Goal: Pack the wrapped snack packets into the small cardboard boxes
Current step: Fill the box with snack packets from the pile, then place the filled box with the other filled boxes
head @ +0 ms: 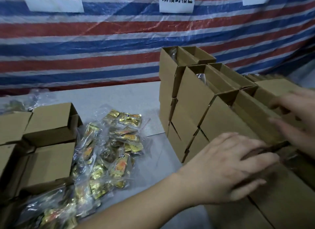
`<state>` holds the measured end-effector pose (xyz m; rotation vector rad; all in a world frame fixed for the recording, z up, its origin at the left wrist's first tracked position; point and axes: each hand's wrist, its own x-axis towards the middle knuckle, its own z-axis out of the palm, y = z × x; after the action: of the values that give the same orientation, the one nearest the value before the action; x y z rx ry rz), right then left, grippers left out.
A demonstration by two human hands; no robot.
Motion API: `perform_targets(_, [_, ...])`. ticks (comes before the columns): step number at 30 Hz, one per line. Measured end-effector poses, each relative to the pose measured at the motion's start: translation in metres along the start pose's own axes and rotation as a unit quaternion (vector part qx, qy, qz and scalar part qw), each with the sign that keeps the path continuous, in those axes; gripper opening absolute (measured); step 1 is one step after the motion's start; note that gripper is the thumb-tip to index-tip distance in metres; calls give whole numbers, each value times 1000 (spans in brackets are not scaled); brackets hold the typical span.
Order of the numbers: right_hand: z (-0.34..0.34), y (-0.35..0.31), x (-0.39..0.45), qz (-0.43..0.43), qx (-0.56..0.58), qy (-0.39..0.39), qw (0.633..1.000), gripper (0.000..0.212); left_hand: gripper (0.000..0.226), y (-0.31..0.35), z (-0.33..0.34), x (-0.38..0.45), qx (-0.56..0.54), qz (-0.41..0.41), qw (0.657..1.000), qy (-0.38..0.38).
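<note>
The left grip [226, 169] lies flat with fingers straight and spread, pressing on the top of a cardboard box [276, 194] at the near end of a stack; it clasps nothing. Just beyond it the right grip [296, 121], blurred, rests with fingers stretched out and loose over the tops of the neighbouring boxes in the stack [221, 119], also holding nothing. Past both grips the stack climbs in rows toward the striped tarpaulin [102, 41]; the farthest boxes [187, 61] stand open-topped, with clear wrapping visible inside. To the left of the left grip, on the grey bench [136, 99], lies a heap of gold-and-orange wrapped snack packets [109, 152] in clear plastic. Farther left of that heap sit more small boxes [49, 126], some open. White paper signs [177, 0] hang on the tarpaulin.
</note>
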<state>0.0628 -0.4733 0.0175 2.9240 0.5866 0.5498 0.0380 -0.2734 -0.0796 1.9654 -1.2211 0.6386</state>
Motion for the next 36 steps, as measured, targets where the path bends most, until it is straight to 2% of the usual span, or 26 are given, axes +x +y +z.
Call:
perform_targets(1, [-9,-17,17,-30,-12,-10,999,19,40,-9,-9,-10,2,-26,999,29])
perform_targets(2, [-17,-37,36,-55,-23,-4,998,12,36,-19,-19,-21,13,-56,997,52])
perform_targets(4, [-25,-86,68,-108,-23,-13,994,23,32,-41,-42,-46,39,-124,988,82])
perform_targets(7, [-5,-148,111,-161,32,-78,983,27,27,-71,-74,-91,72,-240,963,101])
perform_targets(11, [51,-209,151,-167,153,-97,969,28,18,-103,-117,-157,97,-421,899,79])
perform_targets(14, [102,-255,153,-164,256,-143,942,20,13,-122,-149,-208,129,-524,840,59])
perform_targets(17, [143,-293,152,-167,322,-187,913,21,19,-144,-175,-255,172,-607,773,64])
perform_targets(21, [180,-334,173,-179,352,-190,899,58,39,-197,-205,-290,268,-652,705,75])
perform_targets(24, [200,-361,206,-210,310,-183,909,68,62,-250,-218,-298,314,-703,638,21])
perform_targets(26, [213,-376,230,-219,277,-183,918,72,72,-284,-222,-301,334,-721,607,-12])
perform_targets(32, [246,-399,273,-242,244,-188,920,73,98,-362,-218,-317,354,-749,550,-107])
perform_targets(36, [258,-402,292,-231,240,-210,919,73,88,-379,-209,-333,360,-753,534,-138])
